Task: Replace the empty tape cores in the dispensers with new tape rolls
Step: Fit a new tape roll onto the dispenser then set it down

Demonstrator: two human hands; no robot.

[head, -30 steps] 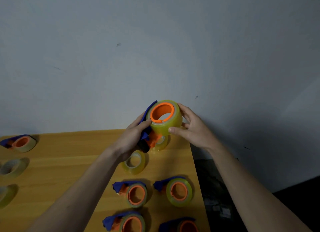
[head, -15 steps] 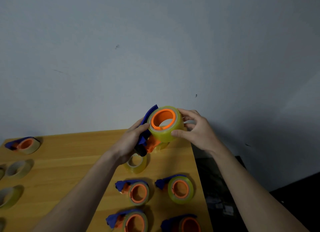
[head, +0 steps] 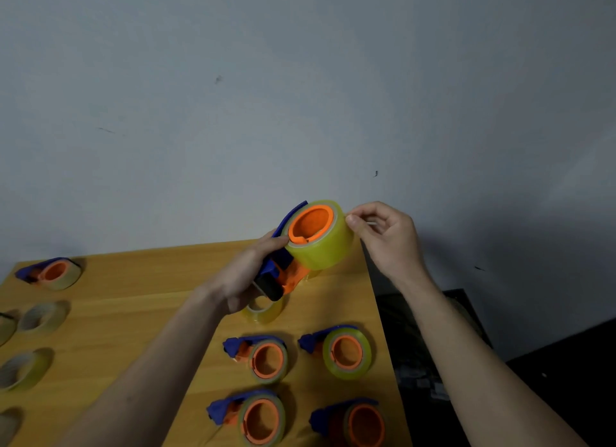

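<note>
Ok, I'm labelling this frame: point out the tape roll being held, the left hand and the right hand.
tape roll (head: 325, 246), head view, yellow outer face.
left hand (head: 238, 280), head view, back of hand.
right hand (head: 390, 243), head view, back of hand.

Dim and soft all over, with a grey-blue tint. Brightest on the wall (head: 233, 96) in the upper left of the frame, darker toward the lower right corner, almost black there. Soft, wide shadows under the tape rolls on the wooden table (head: 116, 313), falling up and to the right. No glare, just a dull shine on the yellow tape roll (head: 325, 246) near the middle. Slightly fuzzy everywhere, fuzzier at the left edge. Bent table edges from the wide lens.
</note>
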